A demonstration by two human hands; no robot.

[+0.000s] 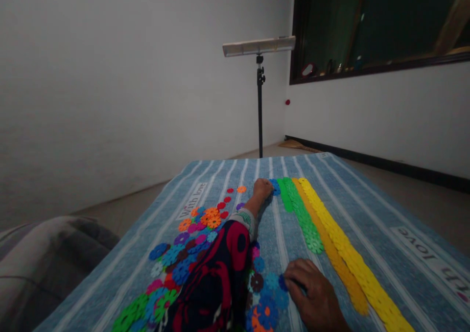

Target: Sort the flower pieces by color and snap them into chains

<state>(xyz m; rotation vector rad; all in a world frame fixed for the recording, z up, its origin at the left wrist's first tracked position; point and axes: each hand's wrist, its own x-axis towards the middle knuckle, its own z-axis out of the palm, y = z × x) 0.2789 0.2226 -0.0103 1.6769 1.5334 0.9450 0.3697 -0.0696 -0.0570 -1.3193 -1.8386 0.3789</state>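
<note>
My left hand (pixel 263 187) reaches to the far part of the cloth, fingers closed at the blue flower-shaped discs (pixel 275 188) that lie at the head of a short column. Close to me, my right hand (pixel 315 293) is bent, with a dark blue flower-shaped disc (pixel 282 283) pinched at its fingertips. To the right of the left hand run overlapping rows of discs: green (pixel 303 217), orange-yellow (pixel 332 253) and bright yellow (pixel 352 246). A loose pile of mixed discs (pixel 180 272) spreads left of and partly under my left sleeve, which hides some.
A blue striped cloth (pixel 227 173) covers the table. Behind it stands a black tripod stand (pixel 260 106) with a flat panel on top. Grey fabric (pixel 55 268) bulges at the left. White walls and a dark window (pixel 382 23) are beyond.
</note>
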